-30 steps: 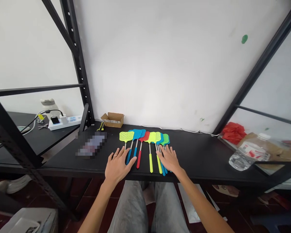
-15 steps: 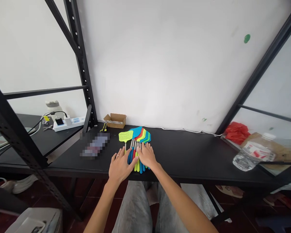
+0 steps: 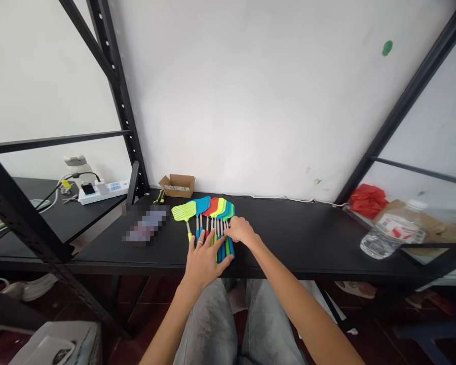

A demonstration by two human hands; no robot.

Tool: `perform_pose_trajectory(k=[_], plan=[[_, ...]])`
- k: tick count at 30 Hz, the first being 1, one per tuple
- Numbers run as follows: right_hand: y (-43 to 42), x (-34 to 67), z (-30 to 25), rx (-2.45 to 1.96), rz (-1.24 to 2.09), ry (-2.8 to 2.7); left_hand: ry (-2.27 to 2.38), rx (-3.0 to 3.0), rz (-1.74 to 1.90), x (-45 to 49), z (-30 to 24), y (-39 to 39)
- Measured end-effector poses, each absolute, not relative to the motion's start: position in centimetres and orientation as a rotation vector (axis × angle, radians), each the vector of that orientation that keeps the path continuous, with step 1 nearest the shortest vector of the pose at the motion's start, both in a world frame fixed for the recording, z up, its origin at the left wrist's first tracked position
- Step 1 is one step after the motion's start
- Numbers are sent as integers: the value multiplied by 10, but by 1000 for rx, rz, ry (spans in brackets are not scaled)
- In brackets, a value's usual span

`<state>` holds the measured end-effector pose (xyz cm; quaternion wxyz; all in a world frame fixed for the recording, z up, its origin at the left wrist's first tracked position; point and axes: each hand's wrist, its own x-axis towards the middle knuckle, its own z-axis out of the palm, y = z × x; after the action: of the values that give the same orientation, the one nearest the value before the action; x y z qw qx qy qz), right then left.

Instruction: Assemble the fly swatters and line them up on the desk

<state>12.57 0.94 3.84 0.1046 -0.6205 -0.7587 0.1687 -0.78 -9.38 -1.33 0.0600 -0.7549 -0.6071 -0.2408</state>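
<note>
We find a fan of fly swatters [image 3: 213, 208] lying flat on the black table [image 3: 307, 243], directly in front of the person. Their long axis runs front to back: the handles bunch toward the person, and the mesh heads spread toward the wall, with one yellow-green swatter [image 3: 183, 211] splayed out furthest left.

The left hand [image 3: 205, 261] lies open over the near handle ends, fingers spread and pointing toward the heads. The right hand [image 3: 241, 230] crosses from the right and rests on the shafts, closer to the heads, fingers lightly curled; we cannot tell whether it grips.

The left hand is the nearer to the handle ends. A cardboard box [image 3: 177, 185] stands beyond the fan, and a pixelated object [image 3: 146, 225] lies just left of it.
</note>
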Motion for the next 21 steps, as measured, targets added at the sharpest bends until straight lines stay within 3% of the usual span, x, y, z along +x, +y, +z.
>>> perform_pose_trajectory(k=[10, 21], plan=[[22, 124, 43, -1912, 835, -2070, -1735, -2424, -633, -23, -11, -92], [14, 129, 41, -1921, 764, -2160, -1707, -2440, -646, -27, -12, -91]])
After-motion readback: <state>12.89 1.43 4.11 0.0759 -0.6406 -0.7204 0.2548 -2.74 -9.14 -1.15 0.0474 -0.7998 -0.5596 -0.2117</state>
